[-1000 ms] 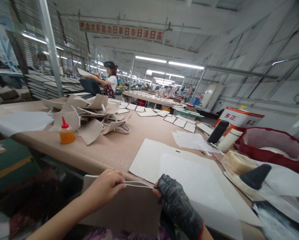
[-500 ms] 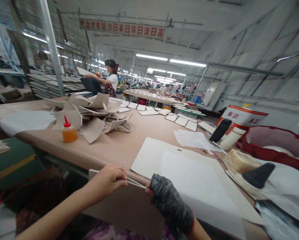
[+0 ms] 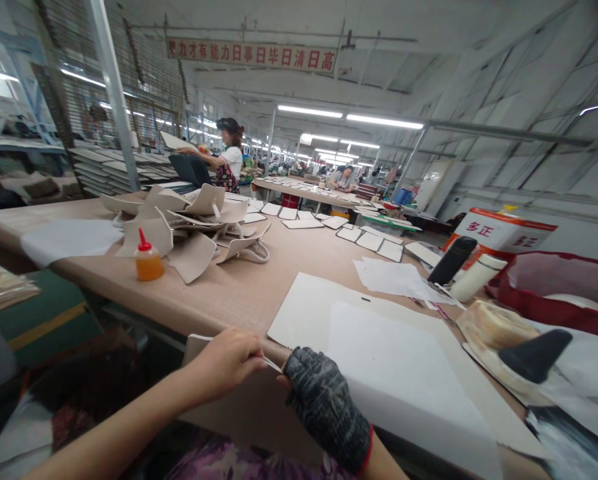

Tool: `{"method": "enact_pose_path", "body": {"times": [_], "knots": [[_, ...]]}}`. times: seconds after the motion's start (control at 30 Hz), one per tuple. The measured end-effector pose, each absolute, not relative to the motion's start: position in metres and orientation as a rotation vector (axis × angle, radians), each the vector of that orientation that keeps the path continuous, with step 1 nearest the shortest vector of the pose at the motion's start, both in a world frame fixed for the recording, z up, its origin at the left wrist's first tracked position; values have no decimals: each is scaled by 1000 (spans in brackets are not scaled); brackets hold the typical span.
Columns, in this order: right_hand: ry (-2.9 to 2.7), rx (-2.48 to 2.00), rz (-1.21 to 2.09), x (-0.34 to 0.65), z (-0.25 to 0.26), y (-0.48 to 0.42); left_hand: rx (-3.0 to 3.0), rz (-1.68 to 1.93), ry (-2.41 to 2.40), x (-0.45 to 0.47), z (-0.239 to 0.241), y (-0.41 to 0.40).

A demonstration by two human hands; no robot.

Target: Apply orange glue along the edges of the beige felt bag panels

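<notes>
My bare left hand (image 3: 231,360) and my gloved right hand (image 3: 323,397) are close together at the table's near edge. Between them runs a thin white strap (image 3: 273,365), pinched at both ends by my fingers. The grey knitted glove leaves the right fingertips uncovered. Below my hands a large beige panel (image 3: 259,413) rests against the table edge, over my lap; its pale corner shows beside my left wrist. Whether the strap is joined to this panel is hidden by my hands. Just beyond my right hand a cream sheet (image 3: 299,307) with a small slot lies under white paper (image 3: 379,347).
A pile of beige panels with handles (image 3: 193,260) and a bottle of orange liquid (image 3: 149,260) sit at the left. Dark and white flasks (image 3: 453,260) stand at the right, near a red bag (image 3: 543,267). A co-worker (image 3: 229,157) handles panels behind.
My hands have come closer together, so less of the strap shows between them. The surroundings appear slightly farther right as the camera turned a little left.
</notes>
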State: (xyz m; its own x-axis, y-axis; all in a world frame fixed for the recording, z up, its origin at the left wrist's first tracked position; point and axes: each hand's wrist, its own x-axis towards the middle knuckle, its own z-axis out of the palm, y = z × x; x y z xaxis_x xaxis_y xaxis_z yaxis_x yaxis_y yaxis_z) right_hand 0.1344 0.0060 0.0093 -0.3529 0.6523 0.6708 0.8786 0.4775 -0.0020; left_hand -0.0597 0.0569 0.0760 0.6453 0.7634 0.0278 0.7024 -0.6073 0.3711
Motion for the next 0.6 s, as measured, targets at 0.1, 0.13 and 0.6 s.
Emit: {"method": "enact_pose_path", "body": {"times": [0.1, 0.13, 0.6], "knots": [[-2069, -1148, -429, 134, 9, 5, 2543, 229, 1090, -62, 78, 59], [-2072, -1115, -352, 135, 10, 5, 2544, 209, 1056, -64, 79, 60], [-2126, -1297, 258, 144, 15, 8, 2539, 170, 1127, -89, 89, 68]]}}
